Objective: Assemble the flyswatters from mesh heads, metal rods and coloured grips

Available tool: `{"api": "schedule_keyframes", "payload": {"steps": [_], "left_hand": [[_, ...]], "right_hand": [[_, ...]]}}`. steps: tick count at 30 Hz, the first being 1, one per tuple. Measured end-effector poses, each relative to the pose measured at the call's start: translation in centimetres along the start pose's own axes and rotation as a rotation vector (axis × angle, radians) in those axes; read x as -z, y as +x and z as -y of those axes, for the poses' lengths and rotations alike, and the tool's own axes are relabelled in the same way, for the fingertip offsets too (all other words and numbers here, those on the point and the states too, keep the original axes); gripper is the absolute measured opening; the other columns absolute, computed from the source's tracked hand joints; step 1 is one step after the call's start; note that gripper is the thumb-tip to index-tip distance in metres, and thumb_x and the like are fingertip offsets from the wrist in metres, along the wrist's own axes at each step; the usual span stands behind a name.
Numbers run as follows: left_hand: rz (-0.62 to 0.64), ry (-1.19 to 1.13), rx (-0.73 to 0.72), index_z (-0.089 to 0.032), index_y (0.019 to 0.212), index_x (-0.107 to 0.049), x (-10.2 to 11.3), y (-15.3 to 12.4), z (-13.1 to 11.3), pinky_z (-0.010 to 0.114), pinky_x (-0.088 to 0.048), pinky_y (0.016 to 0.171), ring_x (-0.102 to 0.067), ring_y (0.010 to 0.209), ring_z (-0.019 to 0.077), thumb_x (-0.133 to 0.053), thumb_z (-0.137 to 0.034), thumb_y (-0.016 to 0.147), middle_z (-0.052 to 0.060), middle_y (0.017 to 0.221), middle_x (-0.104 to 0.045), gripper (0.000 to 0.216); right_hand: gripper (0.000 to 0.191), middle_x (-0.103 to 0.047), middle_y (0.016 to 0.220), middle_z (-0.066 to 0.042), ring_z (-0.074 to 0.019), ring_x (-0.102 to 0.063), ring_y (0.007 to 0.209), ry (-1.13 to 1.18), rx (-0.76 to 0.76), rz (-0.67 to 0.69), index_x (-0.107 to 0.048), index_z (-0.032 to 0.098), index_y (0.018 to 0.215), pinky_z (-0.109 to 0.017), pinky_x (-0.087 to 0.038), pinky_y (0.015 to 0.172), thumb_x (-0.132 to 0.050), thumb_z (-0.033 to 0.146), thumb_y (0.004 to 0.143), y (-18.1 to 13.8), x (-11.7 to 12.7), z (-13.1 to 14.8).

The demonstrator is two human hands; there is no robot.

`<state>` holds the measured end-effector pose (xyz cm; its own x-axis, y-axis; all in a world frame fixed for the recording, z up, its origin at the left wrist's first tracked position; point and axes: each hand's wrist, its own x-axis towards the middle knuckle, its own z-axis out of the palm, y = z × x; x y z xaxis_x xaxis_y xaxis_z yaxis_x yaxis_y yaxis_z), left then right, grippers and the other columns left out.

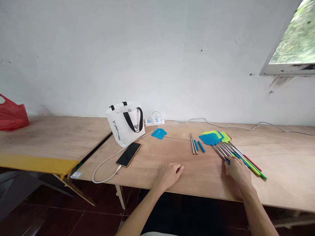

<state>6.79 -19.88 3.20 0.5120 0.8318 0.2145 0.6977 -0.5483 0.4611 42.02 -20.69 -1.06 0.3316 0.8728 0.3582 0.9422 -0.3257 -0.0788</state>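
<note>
My left hand [169, 176] rests on the wooden table near its front edge, holding nothing, its thumb a little apart from the loosely bent fingers. To the right, my right hand [237, 170] closes on the blue handle of a fly swatter at the near left side of a fanned pile of fly swatters [227, 149]. These have blue, yellow-green and red heads, metal rods and coloured handles. Between my hands, farther back, lie thin metal rods [192, 144] and two loose blue handles [201, 146]. A loose blue swatter head [159, 133] lies flat to their left.
A white bag [126, 126] with black handles stands at the back left. A phone [128, 154] on a white charging cable [94, 170] lies before it. Behind is a power strip [155, 122] along the wall. A red plastic bag [13, 114] sits on the neighbouring table, across a gap.
</note>
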Motion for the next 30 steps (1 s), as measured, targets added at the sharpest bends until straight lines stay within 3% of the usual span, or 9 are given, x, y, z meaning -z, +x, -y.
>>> {"api": "schedule_keyframes", "payload": {"steps": [6,11,18,22,26,28,30], "left_hand": [[-0.001,-0.007,0.003,-0.021,0.077,-0.066,0.1,0.0,-0.1,0.029,-0.032,0.061,-0.065,0.074,0.0184,-0.041,-0.038,0.105,0.004,0.082,-0.072,0.041],[-0.003,-0.013,0.011,-0.021,0.076,-0.066,0.2,-0.1,-0.2,0.029,-0.029,0.06,-0.065,0.073,0.0182,-0.043,-0.038,0.105,0.004,0.082,-0.072,0.041],[0.002,-0.001,0.007,-0.021,0.077,-0.067,0.0,-0.1,-0.1,0.029,-0.032,0.061,-0.065,0.075,0.0189,-0.042,-0.039,0.105,0.004,0.082,-0.072,0.041],[0.004,-0.003,0.006,-0.021,0.077,-0.067,0.0,-0.1,-0.1,0.029,-0.032,0.062,-0.066,0.076,0.0194,-0.042,-0.039,0.105,0.004,0.084,-0.073,0.041],[-0.012,0.003,-0.002,-0.021,0.074,-0.064,0.2,-0.2,-0.2,0.03,-0.03,0.06,-0.065,0.072,0.0187,-0.043,-0.037,0.104,0.003,0.08,-0.072,0.04],[-0.017,0.008,-0.003,-0.021,0.074,-0.064,0.1,-0.2,-0.2,0.029,-0.03,0.059,-0.065,0.072,0.0188,-0.043,-0.037,0.104,0.003,0.079,-0.072,0.04],[-0.013,0.012,-0.005,-0.021,0.075,-0.064,0.0,-0.2,-0.2,0.029,-0.032,0.06,-0.066,0.074,0.0193,-0.043,-0.038,0.104,0.004,0.08,-0.072,0.04]], "right_hand": [[0.048,-0.066,0.135,-0.011,-0.0289,-0.06,0.117,0.0,-0.006,0.036,-0.07,0.017,0.127,-0.04,-0.049,0.092,-0.034,0.023,0.096,0.0,0.4,1.3],[0.052,-0.061,0.142,-0.012,-0.0312,-0.059,0.122,0.011,0.027,0.087,-0.062,0.018,0.138,-0.042,-0.05,0.095,-0.039,0.027,0.093,0.2,0.3,-0.1],[0.054,-0.073,0.12,-0.011,-0.0305,-0.069,0.105,0.016,0.058,0.179,-0.069,0.029,0.132,-0.039,-0.052,0.082,-0.043,0.022,0.084,0.3,0.8,-2.8],[0.053,-0.071,0.122,-0.014,-0.0306,-0.068,0.106,0.008,0.023,0.113,-0.067,0.022,0.134,-0.038,-0.053,0.076,-0.036,0.026,0.091,-0.2,1.3,-1.6],[0.052,-0.066,0.13,-0.017,-0.035,-0.063,0.115,-0.037,0.001,-0.005,-0.067,0.019,0.133,-0.044,-0.053,0.083,-0.034,0.034,0.096,-0.5,1.7,0.3],[0.052,-0.063,0.134,-0.017,-0.0364,-0.061,0.118,-0.027,0.032,-0.039,-0.067,0.019,0.133,-0.048,-0.052,0.087,-0.034,0.037,0.096,-0.5,1.8,1.7],[0.05,-0.063,0.135,-0.015,-0.0331,-0.061,0.12,0.069,0.16,-0.019,-0.066,0.021,0.133,-0.047,-0.051,0.093,-0.034,0.035,0.097,-0.9,1.8,3.9]]}}
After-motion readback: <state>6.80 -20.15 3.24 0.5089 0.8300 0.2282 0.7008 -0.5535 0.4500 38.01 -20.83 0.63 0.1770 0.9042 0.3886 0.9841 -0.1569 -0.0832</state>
